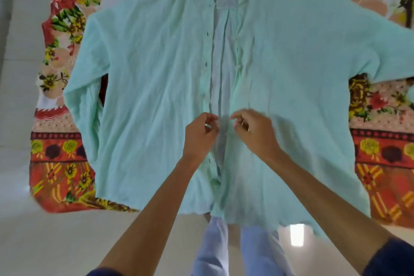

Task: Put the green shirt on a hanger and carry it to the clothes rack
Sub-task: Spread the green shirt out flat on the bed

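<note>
The green shirt (156, 78) lies spread flat on a floral bed cover, collar at the far end, sleeves out to both sides, front placket open down the middle. My left hand (199, 134) pinches the left placket edge with its buttonholes, about two thirds of the way down the shirt. My right hand (253, 132) pinches the right placket edge just opposite, a small gap between the two hands. No hanger and no clothes rack appear in the head view.
The red and orange floral bed cover (60, 163) hangs over the bed's near edge. Pale floor (56, 242) lies to the left and in front. My legs in light trousers (212, 251) stand against the bed below the shirt hem.
</note>
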